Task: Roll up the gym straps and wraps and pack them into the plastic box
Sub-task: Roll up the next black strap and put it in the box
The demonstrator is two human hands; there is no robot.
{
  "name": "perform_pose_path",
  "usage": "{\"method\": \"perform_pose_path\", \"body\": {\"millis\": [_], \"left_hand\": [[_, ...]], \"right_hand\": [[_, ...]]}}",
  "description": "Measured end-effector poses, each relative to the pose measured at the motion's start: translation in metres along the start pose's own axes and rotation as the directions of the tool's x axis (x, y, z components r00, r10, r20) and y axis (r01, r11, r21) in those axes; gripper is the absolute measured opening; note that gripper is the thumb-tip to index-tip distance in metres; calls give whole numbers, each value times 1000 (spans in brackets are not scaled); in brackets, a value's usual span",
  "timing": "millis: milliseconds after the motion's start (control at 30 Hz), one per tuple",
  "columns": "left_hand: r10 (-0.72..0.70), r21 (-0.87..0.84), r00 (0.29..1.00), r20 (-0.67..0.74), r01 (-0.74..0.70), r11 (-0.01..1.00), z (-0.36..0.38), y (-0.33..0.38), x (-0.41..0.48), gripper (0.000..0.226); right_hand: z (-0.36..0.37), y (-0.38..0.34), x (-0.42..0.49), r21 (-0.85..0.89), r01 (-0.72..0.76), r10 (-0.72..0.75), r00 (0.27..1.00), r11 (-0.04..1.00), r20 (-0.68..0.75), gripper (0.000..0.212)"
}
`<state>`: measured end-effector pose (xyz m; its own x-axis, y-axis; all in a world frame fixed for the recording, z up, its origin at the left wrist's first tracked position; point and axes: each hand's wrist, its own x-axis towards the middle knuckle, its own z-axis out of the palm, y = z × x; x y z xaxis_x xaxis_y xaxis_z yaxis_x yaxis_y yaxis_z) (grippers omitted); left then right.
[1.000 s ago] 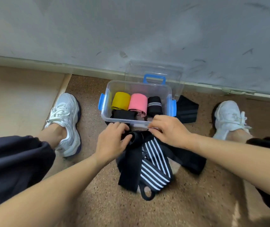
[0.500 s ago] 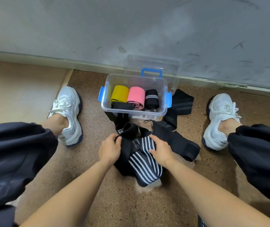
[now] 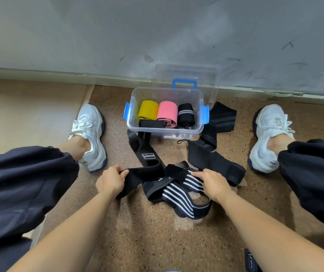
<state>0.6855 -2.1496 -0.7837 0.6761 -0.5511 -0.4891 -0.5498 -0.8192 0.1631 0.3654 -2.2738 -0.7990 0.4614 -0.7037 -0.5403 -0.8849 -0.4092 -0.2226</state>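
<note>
**Box partly filled, several straps not yet rolled**

The end of a black strap [image 3: 141, 174] is pinched by the left hand [image 3: 111, 180], with the thumb on top and the fingers curled under it, at the near left of the pile. The right hand [image 3: 214, 184] is laid with bent fingers on a striped wrap [image 3: 178, 195] at the near right. Whether this wrap is gripped or only pressed cannot be told. Both pieces lie tangled with each other on the floor [image 3: 157, 232]. No turn of a roll is seen in either, so the rolling here is judged to be only in preparation.

Farther out, a labelled strap [image 3: 144, 148] runs from the pile up to the near side of the plastic box [image 3: 167, 133]. To the right a wide black wrap [image 3: 212, 161] lies loose. One more wrap with grey stripes [image 3: 223, 116] is spread just beside the right side of the box.

The box stands open at the far side, near the wall, and its lid [image 3: 184, 75] is leaned upright behind it. Inside, a yellow roll [image 3: 148, 109], a pink roll [image 3: 167, 111] and a black roll [image 3: 185, 114] are set side by side. A small black bundle [image 3: 150, 123] lies in front of them.

The task is judged to be near its middle. Four pieces are packed, while about five are to be rolled and put in.
</note>
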Motion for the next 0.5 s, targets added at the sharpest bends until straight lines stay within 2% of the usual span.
{"method": "perform_pose_path", "body": {"millis": [67,133,167,233,300,367,400,500], "left_hand": [[37,52,999,35,-39,998,1,2,-1,22],[130,106,990,57,-135,985,0,4,-2,18],[202,126,978,48,-206,970,1,7,-2,26],[361,139,933,1,-357,924,4,20,-7,50],[447,87,895,-22,-443,892,10,40,-16,57],[431,-13,901,-42,-432,902,17,55,-25,50],[395,-48,917,-63,-398,916,19,58,-27,42],[359,-50,930,-85,-364,930,26,58,-30,26]], "right_hand": [[-1,-5,0,-70,35,-38,998,997,-43,53],[-5,-13,3,-133,102,-123,980,986,-159,32],[-7,-19,6,-103,133,-153,965,986,-212,26],[-11,-34,13,40,207,-190,948,978,-256,28],[-14,-53,20,191,248,-208,956,950,-207,48],[-16,-68,27,279,215,-191,975,936,-110,63],[-15,-73,30,267,210,-192,977,941,-91,62],[-14,-77,33,155,219,-203,973,963,-113,36]]}}
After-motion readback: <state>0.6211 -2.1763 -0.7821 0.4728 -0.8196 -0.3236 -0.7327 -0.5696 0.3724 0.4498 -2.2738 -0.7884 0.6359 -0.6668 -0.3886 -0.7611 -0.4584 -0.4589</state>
